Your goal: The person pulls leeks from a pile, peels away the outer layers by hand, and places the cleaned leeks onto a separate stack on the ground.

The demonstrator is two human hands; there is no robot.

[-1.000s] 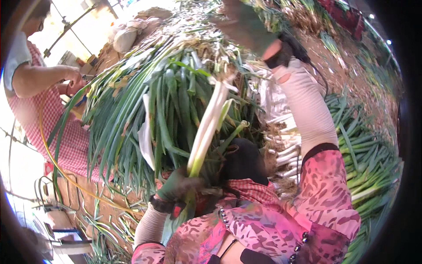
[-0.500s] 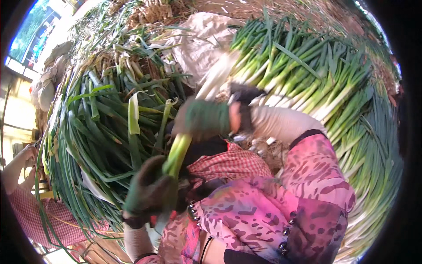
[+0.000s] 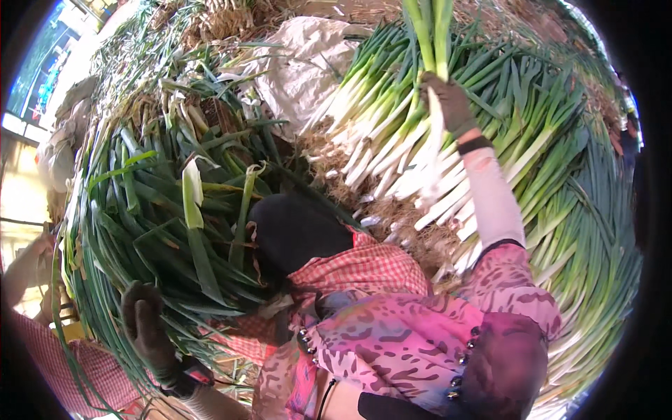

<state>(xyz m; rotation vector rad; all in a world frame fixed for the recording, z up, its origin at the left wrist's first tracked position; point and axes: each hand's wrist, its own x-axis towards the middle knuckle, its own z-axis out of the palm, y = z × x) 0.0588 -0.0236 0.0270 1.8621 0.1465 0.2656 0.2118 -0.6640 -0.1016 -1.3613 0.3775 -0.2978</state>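
My right hand [image 3: 448, 105], in a dark glove, is closed round a long green onion [image 3: 435, 143] at the far side of the right-hand pile. Its white stalk hangs toward me and its green leaves point away. Beneath it lies a row of green onions [image 3: 399, 150], white root ends toward me. At the lower left, my gloved left hand [image 3: 145, 325] is raised with its fingers stretched out, holding nothing. Beside that hand is a large heap of green onions [image 3: 154, 224] with dark leaves and some dry, peeling layers.
A pale crumpled sack [image 3: 304, 66] lies between the two piles. Roots and soil [image 3: 392, 210] litter the ground by my knee [image 3: 297, 231]. At the left edge another person's arm [image 3: 24, 269] and checked clothing [image 3: 70, 364] show. More leaves and roots lie at the back.
My right hand has carried the green onion from in front of me to the far right pile. The left hand has let go of it and moved down and left.
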